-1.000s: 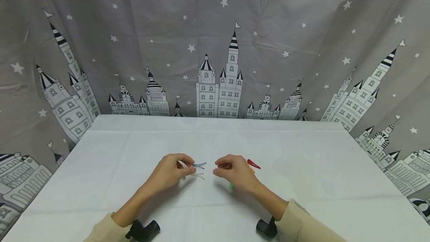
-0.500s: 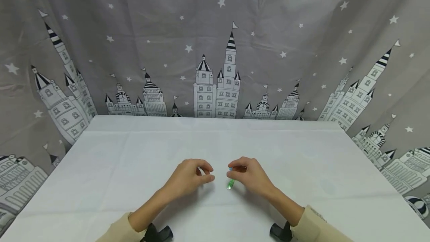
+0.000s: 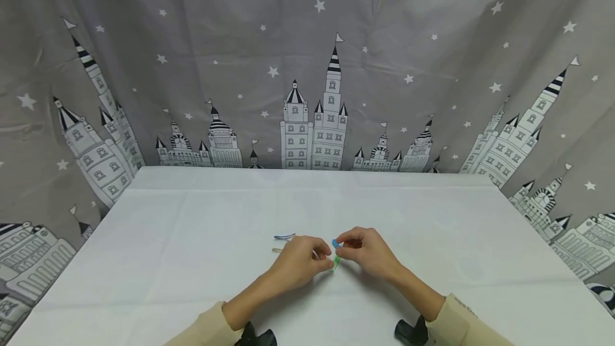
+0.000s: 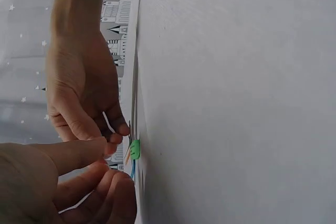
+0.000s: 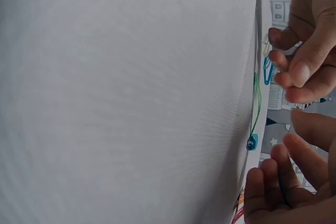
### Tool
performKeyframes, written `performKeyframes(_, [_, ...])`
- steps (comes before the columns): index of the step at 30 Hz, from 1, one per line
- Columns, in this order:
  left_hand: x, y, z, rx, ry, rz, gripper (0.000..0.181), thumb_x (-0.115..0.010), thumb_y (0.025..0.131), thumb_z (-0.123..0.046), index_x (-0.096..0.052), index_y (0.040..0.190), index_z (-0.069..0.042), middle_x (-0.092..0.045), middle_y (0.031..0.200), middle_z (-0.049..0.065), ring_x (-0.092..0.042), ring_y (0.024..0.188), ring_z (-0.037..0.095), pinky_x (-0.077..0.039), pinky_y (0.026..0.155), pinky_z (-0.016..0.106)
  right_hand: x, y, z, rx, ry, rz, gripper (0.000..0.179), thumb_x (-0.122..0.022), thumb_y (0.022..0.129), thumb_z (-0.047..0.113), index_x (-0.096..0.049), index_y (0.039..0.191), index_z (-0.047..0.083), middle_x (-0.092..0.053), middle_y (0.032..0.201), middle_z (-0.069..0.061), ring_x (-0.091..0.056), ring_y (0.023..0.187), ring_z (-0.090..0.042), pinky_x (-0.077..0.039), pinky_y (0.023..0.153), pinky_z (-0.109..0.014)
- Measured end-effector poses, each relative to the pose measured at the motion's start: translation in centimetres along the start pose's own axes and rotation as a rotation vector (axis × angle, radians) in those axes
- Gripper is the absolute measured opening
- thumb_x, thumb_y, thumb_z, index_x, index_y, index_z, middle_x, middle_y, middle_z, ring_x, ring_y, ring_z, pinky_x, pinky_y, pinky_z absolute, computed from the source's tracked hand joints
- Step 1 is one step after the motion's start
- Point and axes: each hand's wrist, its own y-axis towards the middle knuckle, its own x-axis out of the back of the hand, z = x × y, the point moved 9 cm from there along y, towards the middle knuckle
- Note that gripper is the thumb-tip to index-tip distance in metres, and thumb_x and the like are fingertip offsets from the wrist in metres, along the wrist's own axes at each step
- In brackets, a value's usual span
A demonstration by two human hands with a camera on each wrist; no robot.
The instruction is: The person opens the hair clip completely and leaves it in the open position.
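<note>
My left hand (image 3: 304, 261) hovers just above the table with fingers loosely bent, thumb tip beside a thin green hair clip (image 3: 336, 261). Contact with that clip cannot be told. Close by, my right hand (image 3: 372, 252) has its relaxed fingertips near a small blue clip (image 3: 335, 243); nothing shows between its fingers in the right wrist view. There the green clip (image 5: 258, 98) and blue clip (image 5: 253, 141) appear on the cloth below both hands. Behind my left hand lie another blue clip (image 3: 284, 237) and a pale clip (image 3: 277, 250), partly covered.
Red and orange clips (image 5: 239, 214) lie beyond my right hand in the right wrist view, hidden in the head view. A white cloth covers the table (image 3: 192, 228). Behind it hangs a grey curtain (image 3: 230, 25) printed with castles and stars.
My left hand has moved right, away from the blue and pale clips, and now meets the right hand. My right hand has shifted slightly right, covering the red and orange clips.
</note>
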Motion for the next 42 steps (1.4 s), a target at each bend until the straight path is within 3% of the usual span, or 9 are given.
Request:
performKeyframes(8, [-1.0, 0.5, 0.3, -0.007, 0.033, 0.011, 0.015, -0.078, 0.082, -0.012, -0.072, 0.092, -0.002, -0.063, 0.073, -0.008, -0.055, 0.064, 0.003, -0.046, 0.059, 0.023, -0.5, 0.0, -0.3, 0.05, -0.016, 0.052, 0.017, -0.074, 0.086, 0.01, -0.074, 0.1, 0.001, -0.06, 0.086, -0.001, -0.054, 0.079, -0.019, -0.045, 0.069, -0.027])
performKeyframes(15, [-1.3, 0.7, 0.5, 0.004, 0.063, 0.01, 0.015, -0.08, 0.08, -0.009, -0.072, 0.091, -0.004, -0.058, 0.07, -0.01, -0.051, 0.061, 0.003, -0.044, 0.059, 0.022, -0.9, 0.0, -0.3, 0.075, -0.039, 0.097, 0.013, -0.075, 0.084, 0.008, -0.076, 0.096, 0.002, -0.055, 0.08, 0.0, -0.045, 0.076, -0.018, -0.043, 0.079, -0.032])
performKeyframes(25, [-1.3, 0.8, 0.4, 0.007, 0.081, 0.007, 0.01, -0.078, 0.081, -0.004, -0.072, 0.088, -0.004, -0.057, 0.069, -0.009, -0.049, 0.063, 0.004, -0.043, 0.059, 0.023, -1.0, 0.0, -0.5, 0.047, -0.104, 0.084, 0.013, -0.073, 0.084, 0.001, -0.075, 0.098, 0.0, -0.055, 0.081, 0.0, -0.048, 0.079, -0.02, -0.043, 0.072, -0.031])
performKeyframes(28, [-1.2, 0.7, 0.4, 0.005, 0.084, 0.007, 0.009, -0.077, 0.081, -0.002, -0.072, 0.088, -0.004, -0.057, 0.069, -0.008, -0.049, 0.063, 0.005, -0.043, 0.059, 0.023, -0.9, 0.0, -0.6, 0.03, -0.124, 0.06, 0.015, -0.072, 0.084, 0.0, -0.075, 0.098, 0.001, -0.063, 0.087, 0.0, -0.057, 0.102, -0.035, -0.045, 0.09, -0.044])
performKeyframes(30, [-1.2, 0.7, 0.4, 0.001, 0.088, 0.006, 0.009, -0.076, 0.081, -0.001, -0.072, 0.088, -0.003, -0.057, 0.07, -0.008, -0.049, 0.063, 0.005, -0.043, 0.059, 0.023, -0.9, -0.1, -0.7, 0.02, -0.136, 0.043, 0.016, -0.072, 0.083, -0.002, -0.075, 0.099, 0.001, -0.066, 0.089, -0.001, -0.05, 0.121, -0.045, -0.041, 0.097, -0.053])
performKeyframes(32, [-1.2, 0.7, 0.4, -0.004, 0.089, 0.005, 0.009, -0.075, 0.081, 0.0, -0.072, 0.088, -0.003, -0.057, 0.07, -0.008, -0.049, 0.063, 0.005, -0.043, 0.059, 0.023, -0.9, -0.1, -0.7, 0.014, -0.152, 0.031, 0.016, -0.072, 0.083, -0.003, -0.075, 0.099, 0.001, -0.068, 0.09, -0.001, -0.045, 0.127, -0.047, -0.037, 0.1, -0.055])
performKeyframes(36, [-1.1, 0.7, 0.4, -0.011, 0.085, 0.003, 0.008, -0.073, 0.081, 0.002, -0.071, 0.088, -0.003, -0.057, 0.07, -0.007, -0.049, 0.064, 0.005, -0.043, 0.06, 0.023, -1.0, 0.0, -0.7, 0.012, -0.183, 0.022, 0.017, -0.073, 0.082, -0.003, -0.075, 0.098, 0.002, -0.065, 0.086, 0.002, -0.052, 0.119, -0.039, -0.042, 0.092, -0.047])
performKeyframes(39, [-0.9, 0.7, 0.4, -0.011, 0.084, -0.002, 0.008, -0.072, 0.08, 0.002, -0.071, 0.087, -0.003, -0.057, 0.069, -0.007, -0.049, 0.064, 0.005, -0.043, 0.06, 0.024, -0.9, 0.0, -0.5, 0.023, -0.19, 0.027, 0.015, -0.073, 0.081, -0.003, -0.075, 0.094, 0.003, -0.063, 0.084, 0.004, -0.058, 0.102, -0.03, -0.043, 0.085, -0.041])
performKeyframes(42, [-0.9, 0.7, 0.4, -0.009, 0.088, -0.004, 0.008, -0.072, 0.08, 0.002, -0.071, 0.087, -0.003, -0.057, 0.069, -0.007, -0.049, 0.064, 0.005, -0.043, 0.06, 0.024, -1.0, 0.0, -0.4, 0.044, -0.196, 0.037, 0.012, -0.074, 0.081, -0.004, -0.074, 0.088, 0.006, -0.06, 0.08, 0.005, -0.053, 0.082, -0.018, -0.043, 0.079, -0.035])
